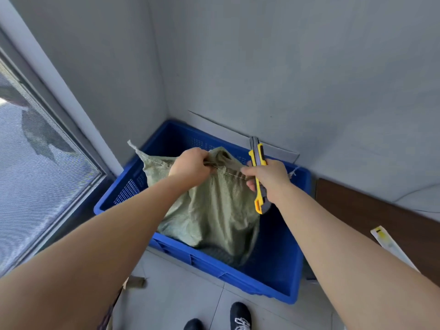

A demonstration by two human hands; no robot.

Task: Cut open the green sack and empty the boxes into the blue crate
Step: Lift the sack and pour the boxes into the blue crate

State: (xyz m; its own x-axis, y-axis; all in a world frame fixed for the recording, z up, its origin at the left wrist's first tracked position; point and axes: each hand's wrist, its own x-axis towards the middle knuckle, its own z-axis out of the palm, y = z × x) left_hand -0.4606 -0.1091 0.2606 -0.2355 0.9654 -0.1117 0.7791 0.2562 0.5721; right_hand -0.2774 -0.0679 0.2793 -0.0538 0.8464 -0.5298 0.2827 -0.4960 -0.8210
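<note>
A green woven sack (209,210) stands in the blue crate (269,282), its stitched top edge held up above the crate. My left hand (190,166) grips that top edge on the left. My right hand (269,178) holds a yellow and grey utility knife (258,172) upright and also pinches the sack's seam between thumb and fingers. A loose thread end sticks out to the right of that hand. No boxes are visible; the sack hides its contents.
The crate sits on a tiled floor in a corner of grey walls. A window (35,163) runs along the left. A brown surface (381,222) at the right carries a white and yellow package (388,244). My shoes (240,315) stand just in front of the crate.
</note>
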